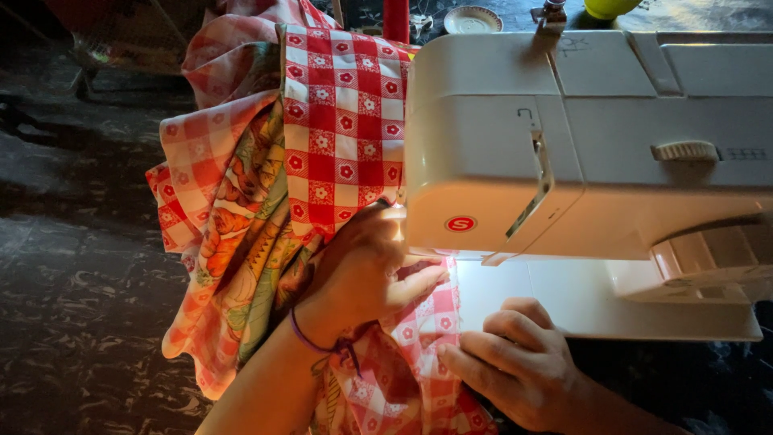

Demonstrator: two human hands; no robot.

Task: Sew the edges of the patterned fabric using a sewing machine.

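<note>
A white sewing machine (596, 153) fills the right half of the view, its lamp lighting the bed below the head. Red-and-white checked fabric (346, 129) with small flowers, backed by an orange and green printed cloth (250, 209), runs under the machine head and hangs off to the left. My left hand (362, 270), with a purple band at the wrist, rests on the fabric just left of the needle area, fingers pressing it flat. My right hand (515, 362) lies curled on the fabric's edge in front of the machine bed. The needle itself is hidden behind the machine head.
Dark patterned surface (80, 306) lies to the left and below. Behind the machine stand a red spool-like cylinder (395, 18), a small round dish (473, 18) and a yellow-green round object (609, 7). A dial (684, 151) sits on the machine front.
</note>
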